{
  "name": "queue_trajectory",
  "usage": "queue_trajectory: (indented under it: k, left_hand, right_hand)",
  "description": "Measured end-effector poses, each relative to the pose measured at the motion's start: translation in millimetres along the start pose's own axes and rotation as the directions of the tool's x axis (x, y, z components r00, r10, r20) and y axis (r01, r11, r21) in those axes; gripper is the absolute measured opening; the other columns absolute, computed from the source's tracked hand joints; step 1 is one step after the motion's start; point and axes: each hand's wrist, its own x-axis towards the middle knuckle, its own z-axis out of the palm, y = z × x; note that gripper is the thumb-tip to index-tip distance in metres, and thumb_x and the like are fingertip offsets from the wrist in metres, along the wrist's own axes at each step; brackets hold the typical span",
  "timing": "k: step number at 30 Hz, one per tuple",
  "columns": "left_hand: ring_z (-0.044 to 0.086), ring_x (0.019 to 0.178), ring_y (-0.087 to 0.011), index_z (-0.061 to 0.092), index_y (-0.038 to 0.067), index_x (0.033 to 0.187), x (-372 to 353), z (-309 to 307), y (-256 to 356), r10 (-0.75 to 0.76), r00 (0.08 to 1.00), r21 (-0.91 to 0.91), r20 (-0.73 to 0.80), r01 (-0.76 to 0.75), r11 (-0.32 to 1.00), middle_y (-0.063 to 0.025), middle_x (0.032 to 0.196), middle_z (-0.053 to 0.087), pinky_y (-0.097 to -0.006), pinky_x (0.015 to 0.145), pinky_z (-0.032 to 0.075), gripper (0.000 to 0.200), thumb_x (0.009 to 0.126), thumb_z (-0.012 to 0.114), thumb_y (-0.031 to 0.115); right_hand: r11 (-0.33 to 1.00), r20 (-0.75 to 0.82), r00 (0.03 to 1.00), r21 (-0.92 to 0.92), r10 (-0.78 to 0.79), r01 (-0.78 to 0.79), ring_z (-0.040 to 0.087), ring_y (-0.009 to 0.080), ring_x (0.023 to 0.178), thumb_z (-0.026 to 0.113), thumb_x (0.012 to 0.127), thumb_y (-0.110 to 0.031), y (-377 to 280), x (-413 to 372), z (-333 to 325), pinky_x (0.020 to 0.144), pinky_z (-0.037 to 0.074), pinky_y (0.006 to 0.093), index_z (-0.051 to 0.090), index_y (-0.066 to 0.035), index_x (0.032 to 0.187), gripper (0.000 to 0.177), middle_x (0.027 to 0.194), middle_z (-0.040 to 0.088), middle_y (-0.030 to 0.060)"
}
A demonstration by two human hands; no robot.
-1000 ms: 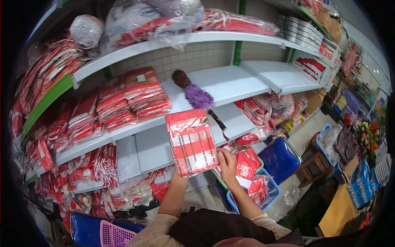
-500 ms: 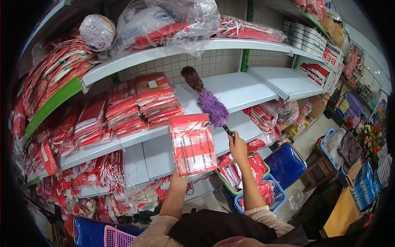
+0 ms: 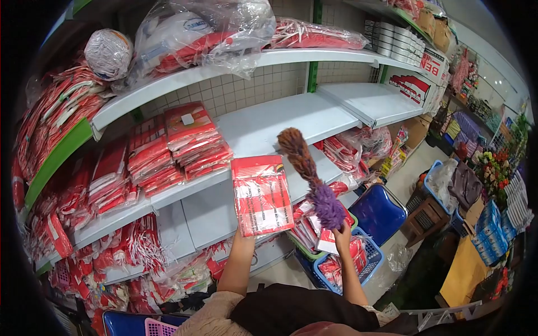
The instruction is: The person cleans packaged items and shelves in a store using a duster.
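Packet (image 3: 262, 196), red and white in clear plastic, sits roughly mid-view, raised in front of the shelving, printed face toward the wearer. Left hand (image 3: 245, 237) comes up from 6 o'clock, under and behind the packet's lower edge; probably that backing is what holds it fairly flat and readable. Fingers hidden, so can't tell if they pinch it or just prop it.

Right hand (image 3: 341, 232) is at 4 o'clock of the packet, closed round the lower end of the duster (image 3: 305, 165), just below the purple fluff. Handle not visible, exact finger wrap unclear. Duster leans, brown tip toward 11 o'clock; low grip presumably leaves the fluffy length free and off the packet. Tip appears in front of the shelf, contact can't be judged.

Around them: red packet stacks (image 3: 193, 134) at 10 o'clock on the middle shelf (image 3: 280, 123), piled flat, likely because flat packs stack well and take less room. Knotted-looking plastic bag (image 3: 207, 42) at 11 o'clock on the upper shelf, apparently keeping loose bulky goods together. White ball (image 3: 109, 54) also up there, beside the bag. Printed carton (image 3: 412, 89) at 2 o'clock, at the shelf's far end. Blue basket (image 3: 372, 265) at 4 o'clock, below the right hand, red goods inside; its walls contain them. Blue chair (image 3: 381, 207) at 3 o'clock.
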Motion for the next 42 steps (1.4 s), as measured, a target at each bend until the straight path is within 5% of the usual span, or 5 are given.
queue_trajectory:
  k: [5, 9, 28, 35, 42]
  left_hand:
    - [0.058, 0.086, -0.0188, 0.055, 0.007, 0.107, 2.2, 11.7, -5.4, -0.085, 0.996, -0.019, -0.018, 0.085, 0.996, -0.0064, 0.096, 0.06, -0.0332, 0.075, 0.051, 0.034, 0.09, 0.049, 0.035]
    - [0.058, 0.087, -0.0192, 0.054, 0.006, 0.108, 0.1, 16.2, -9.1, -0.124, 0.992, -0.03, -0.024, 0.123, 0.992, -0.0068, 0.097, 0.06, -0.0338, 0.076, 0.05, 0.035, 0.09, 0.048, 0.036]
    - [0.058, 0.09, -0.0213, 0.054, 0.006, 0.111, -13.3, 29.8, 0.9, -0.145, 0.987, -0.035, -0.063, 0.143, 0.989, -0.0085, 0.101, 0.06, -0.0367, 0.079, 0.05, 0.04, 0.09, 0.047, 0.04]
    - [0.058, 0.092, -0.0221, 0.053, 0.006, 0.112, -18.6, 32.7, -0.2, -0.154, 0.985, -0.045, -0.081, 0.151, 0.987, -0.0092, 0.103, 0.06, -0.0377, 0.08, 0.049, 0.042, 0.09, 0.046, 0.041]
    - [0.058, 0.093, -0.0228, 0.053, 0.005, 0.113, -16.8, 38.3, 2.2, -0.167, 0.982, -0.041, -0.083, 0.164, 0.986, -0.0098, 0.104, 0.06, -0.0388, 0.082, 0.049, 0.044, 0.09, 0.046, 0.043]
  right_hand:
    - [0.635, 0.004, 0.802, -0.609, -0.597, 0.475, 0.058, 0.0314, 0.055, 0.065, 0.067, -0.025, -35.2, -19.8, -28.2, 0.052, 0.044, 0.0377, 0.062, -0.003, 0.08, 0.026, 0.061, 0.058, 0.0159]
    - [0.498, 0.017, 0.867, -0.813, -0.499, 0.303, 0.057, 0.0365, 0.055, 0.067, 0.064, -0.026, -33.3, -19.5, -42.8, 0.051, 0.044, 0.0435, 0.057, -0.004, 0.065, 0.024, 0.059, 0.057, 0.018]
    - [0.553, 0.131, 0.752, -0.598, -0.646, 0.58, 0.058, 0.0339, 0.054, 0.063, 0.067, -0.024, -36.4, -24.3, -31.1, 0.048, 0.043, 0.043, 0.06, -0.004, 0.063, 0.02, 0.058, 0.057, 0.0164]
    - [0.599, -0.205, 0.916, -0.799, -0.345, 0.047, 0.055, 0.0386, 0.054, 0.065, 0.066, -0.025, -20.2, -19.8, -15.8, 0.05, 0.043, 0.0456, 0.058, -0.002, 0.064, 0.024, 0.058, 0.056, 0.0191]
    - [0.534, 0.109, 0.89, -0.765, -0.442, 0.359, 0.058, 0.0371, 0.054, 0.066, 0.067, -0.026, -27.4, -18.6, -20.7, 0.05, 0.045, 0.0429, 0.06, -0.001, 0.065, 0.026, 0.059, 0.057, 0.0195]
